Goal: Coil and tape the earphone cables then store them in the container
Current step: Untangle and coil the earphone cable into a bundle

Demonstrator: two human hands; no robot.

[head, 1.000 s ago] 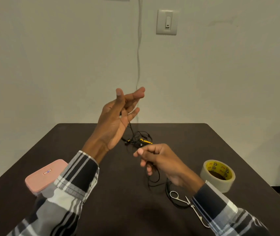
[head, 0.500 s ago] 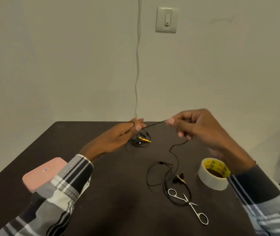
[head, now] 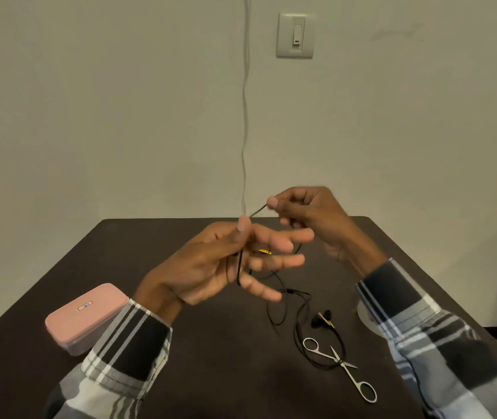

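Black earphone cable (head: 239, 267) now lies wrapped across my left hand (head: 217, 267), whose fingers (head: 274, 263) are spread nearly straight toward 3 o'clock, serving as a former; half a second ago that hand lay low and flat near the table with the cable stretched level between both hands. My right hand (head: 310, 219), at 1 o'clock from the left, pinches the running strand between thumb and forefinger and has drawn in close, so the taut span is short. One turn appears laid; I judge the coiling as only begun, since most of the cable trails slack over the dark table (head: 211, 373) toward 5 o'clock, ending at the earbuds (head: 321, 319) beside the scissors (head: 341, 364). A second earphone set with a yellow part (head: 264, 252) shows behind my fingers. Tape roll (head: 368, 319) sits largely hidden behind my right sleeve at 4 o'clock. Pink container (head: 85, 316) waits shut at 8 o'clock, well apart from the cable.
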